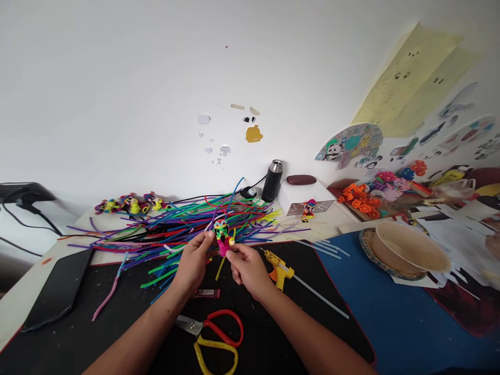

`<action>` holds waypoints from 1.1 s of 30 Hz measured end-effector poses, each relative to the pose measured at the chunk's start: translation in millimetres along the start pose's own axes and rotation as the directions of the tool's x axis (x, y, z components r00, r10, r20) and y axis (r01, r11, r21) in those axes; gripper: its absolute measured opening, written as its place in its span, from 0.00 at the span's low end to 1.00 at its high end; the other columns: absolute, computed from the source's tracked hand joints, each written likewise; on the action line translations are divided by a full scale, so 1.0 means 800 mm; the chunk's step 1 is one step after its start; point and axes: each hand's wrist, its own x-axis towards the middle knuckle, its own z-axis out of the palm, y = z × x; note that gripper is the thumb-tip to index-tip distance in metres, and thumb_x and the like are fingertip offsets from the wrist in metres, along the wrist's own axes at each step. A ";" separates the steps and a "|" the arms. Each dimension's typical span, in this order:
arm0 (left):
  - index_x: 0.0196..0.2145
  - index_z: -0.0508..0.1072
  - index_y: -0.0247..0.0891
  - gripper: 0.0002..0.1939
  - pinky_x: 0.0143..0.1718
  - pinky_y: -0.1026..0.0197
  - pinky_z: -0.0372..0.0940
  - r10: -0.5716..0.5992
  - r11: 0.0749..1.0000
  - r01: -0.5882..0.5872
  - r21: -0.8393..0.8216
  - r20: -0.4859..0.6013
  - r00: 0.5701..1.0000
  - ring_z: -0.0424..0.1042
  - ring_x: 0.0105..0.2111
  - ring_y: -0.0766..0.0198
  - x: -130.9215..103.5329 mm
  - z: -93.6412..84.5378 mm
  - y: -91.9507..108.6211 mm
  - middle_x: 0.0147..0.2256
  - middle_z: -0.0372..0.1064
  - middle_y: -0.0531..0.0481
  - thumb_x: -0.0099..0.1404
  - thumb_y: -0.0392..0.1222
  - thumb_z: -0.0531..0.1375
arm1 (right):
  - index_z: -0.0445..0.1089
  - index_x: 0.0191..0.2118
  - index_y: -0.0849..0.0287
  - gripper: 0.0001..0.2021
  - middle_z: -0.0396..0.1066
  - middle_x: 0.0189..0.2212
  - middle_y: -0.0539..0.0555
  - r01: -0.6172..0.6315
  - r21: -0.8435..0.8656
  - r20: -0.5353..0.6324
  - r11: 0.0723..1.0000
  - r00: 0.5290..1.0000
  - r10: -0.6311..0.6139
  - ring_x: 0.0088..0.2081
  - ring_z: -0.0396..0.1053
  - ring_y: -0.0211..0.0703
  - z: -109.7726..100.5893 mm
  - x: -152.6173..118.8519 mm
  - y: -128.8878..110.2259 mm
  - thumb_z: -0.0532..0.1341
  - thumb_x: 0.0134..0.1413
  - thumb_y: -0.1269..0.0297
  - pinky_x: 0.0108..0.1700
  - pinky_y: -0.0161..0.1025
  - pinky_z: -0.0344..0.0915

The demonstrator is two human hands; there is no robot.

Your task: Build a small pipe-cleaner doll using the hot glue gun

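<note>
Both hands hold a small pipe-cleaner figure (223, 244) upright above the black mat, with a green head and a magenta body. My left hand (195, 258) pinches its left side near the head. On the other side, the fingers of my right hand (248, 268) close on its lower body. Behind it spreads a big pile of colourful pipe cleaners (179, 221). A yellow hot glue gun (282, 270), with a long glue stick in its back, lies right of my right hand. Scissors (207, 333) with red and yellow handles lie between my forearms.
Finished-looking figures (133, 203) rest at the back left, and another figure (308, 210) stands before a white box (304, 195). A black thermos (272, 180) stands near the wall. Loose glue sticks (326, 248) and a bowl (410, 250) lie to the right, a dark tablet-like slab (58, 289) to the left.
</note>
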 end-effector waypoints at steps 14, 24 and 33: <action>0.36 0.80 0.36 0.24 0.31 0.61 0.72 0.000 0.999 -0.003 -0.039 -0.062 0.998 0.76 0.31 0.61 0.014 -0.016 0.005 0.33 0.78 0.47 0.55 0.61 0.73 | 0.70 0.38 0.60 0.24 0.56 0.14 0.37 -0.099 0.113 -0.034 0.989 0.994 0.104 0.13 0.50 0.29 -0.002 -0.002 -0.014 0.72 0.48 0.44 0.16 0.32 0.41; 0.36 0.80 0.38 0.22 0.31 0.61 0.70 0.041 0.999 -0.041 0.007 -0.085 0.996 0.76 0.30 0.60 0.018 -0.022 0.009 0.33 0.78 0.47 0.58 0.61 0.71 | 0.71 0.40 0.61 0.24 0.55 0.14 0.37 -0.128 0.085 -0.043 0.988 0.990 0.132 0.14 0.48 0.29 -0.012 -0.002 -0.014 0.72 0.48 0.45 0.16 0.32 0.42; 0.36 0.81 0.39 0.21 0.32 0.61 0.70 0.082 0.987 -0.075 0.140 -0.045 0.996 0.75 0.31 0.60 0.015 -0.021 0.017 0.35 0.78 0.46 0.58 0.61 0.72 | 0.72 0.40 0.60 0.27 0.55 0.12 0.36 -0.241 0.001 -0.041 0.970 0.970 0.241 0.12 0.48 0.29 -0.020 -0.019 -0.019 0.73 0.44 0.42 0.17 0.33 0.42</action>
